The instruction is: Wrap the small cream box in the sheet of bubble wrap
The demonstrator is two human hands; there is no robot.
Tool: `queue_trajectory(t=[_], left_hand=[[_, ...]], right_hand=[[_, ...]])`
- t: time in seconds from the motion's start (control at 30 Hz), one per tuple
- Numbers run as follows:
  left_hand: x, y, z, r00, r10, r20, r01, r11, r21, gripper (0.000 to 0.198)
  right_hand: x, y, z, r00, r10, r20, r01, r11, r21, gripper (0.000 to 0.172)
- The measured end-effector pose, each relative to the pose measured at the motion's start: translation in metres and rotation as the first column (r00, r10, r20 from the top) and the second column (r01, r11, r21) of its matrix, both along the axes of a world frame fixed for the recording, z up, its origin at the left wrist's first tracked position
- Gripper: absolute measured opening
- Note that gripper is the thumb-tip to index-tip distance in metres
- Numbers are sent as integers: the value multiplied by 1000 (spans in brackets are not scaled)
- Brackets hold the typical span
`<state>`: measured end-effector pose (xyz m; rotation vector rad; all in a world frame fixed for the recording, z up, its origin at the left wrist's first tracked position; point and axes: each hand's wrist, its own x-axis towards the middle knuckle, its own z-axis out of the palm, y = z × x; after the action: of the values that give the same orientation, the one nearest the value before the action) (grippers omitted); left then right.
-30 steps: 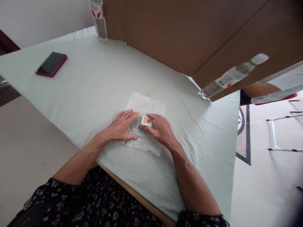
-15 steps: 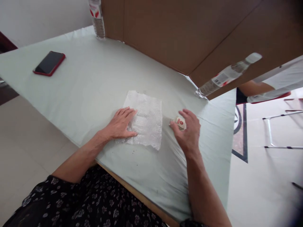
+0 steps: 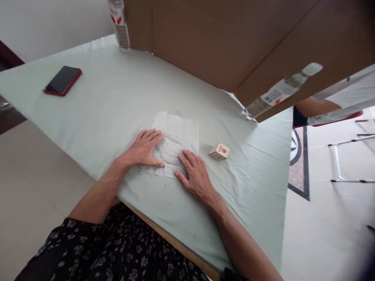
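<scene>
A sheet of bubble wrap (image 3: 177, 132) lies flat on the cloth-covered table. Across its left edge rests my left hand (image 3: 145, 149), open with the fingers spread. My right hand (image 3: 195, 173) lies on the lower right part of the sheet, fingers stretched out and holding nothing. To the right of the sheet, apart from both hands, a small cream-coloured box (image 3: 219, 151) with a red print sits on the cloth.
A tall brown cardboard panel (image 3: 199, 43) stands along the far side, with one plastic bottle (image 3: 120, 29) at its left and another bottle (image 3: 274, 93) at its right. A phone (image 3: 63, 80) in a red case lies at the left. Another person's arm (image 3: 319, 106) shows beyond the panel.
My right hand has left the small box and moved left onto the bubble wrap. The box stays on the table. My left hand has shifted slightly left on the sheet.
</scene>
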<state>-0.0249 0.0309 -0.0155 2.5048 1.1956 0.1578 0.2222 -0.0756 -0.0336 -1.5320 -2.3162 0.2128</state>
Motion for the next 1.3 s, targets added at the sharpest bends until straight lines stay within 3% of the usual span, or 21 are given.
queue_trajectory(t=[0.1, 0.2, 0.27, 0.3, 0.4, 0.47, 0.57, 0.73, 0.9, 1.07, 1.3], left_hand=[[-4, 2, 0, 999, -5, 39, 6, 1000, -23, 109], [-8, 3, 1, 994, 23, 110, -18, 999, -48, 107], [-9, 3, 1, 987, 62, 151, -55, 997, -49, 107], [-9, 2, 0, 984, 77, 163, -71, 997, -44, 107], [-9, 2, -3, 985, 75, 156, -72, 997, -28, 105], [-8, 2, -4, 991, 56, 125, -53, 998, -28, 103], [-7, 1, -5, 995, 36, 98, -34, 999, -22, 103], [-6, 2, -4, 996, 30, 84, -29, 1000, -7, 106], [-5, 1, -3, 996, 31, 80, -30, 999, -14, 102], [-4, 1, -3, 997, 31, 75, -30, 1000, -8, 102], [-5, 1, -3, 997, 27, 71, -26, 999, -18, 100]], right_hand=[[15, -9, 4, 989, -7, -149, 30, 988, 151, 30], [38, -7, 11, 935, -157, -318, 262, 909, 323, 12], [57, 2, 12, 862, -317, -395, 460, 817, 348, 16], [67, 7, 11, 825, -385, -413, 527, 788, 319, 27], [88, 22, 4, 744, -525, -415, 601, 796, 72, 59], [91, 26, 2, 701, -567, -432, 597, 798, -78, 61], [74, 27, 11, 688, -531, -495, 565, 820, -94, 57], [17, 41, 26, 837, -228, -497, 268, 963, 10, 52], [-14, 61, 7, 930, -40, -366, 51, 998, 20, 50], [-8, 58, -2, 953, -13, -304, 7, 1000, -22, 59], [-10, 58, -1, 956, -44, -290, 29, 998, -54, 57]])
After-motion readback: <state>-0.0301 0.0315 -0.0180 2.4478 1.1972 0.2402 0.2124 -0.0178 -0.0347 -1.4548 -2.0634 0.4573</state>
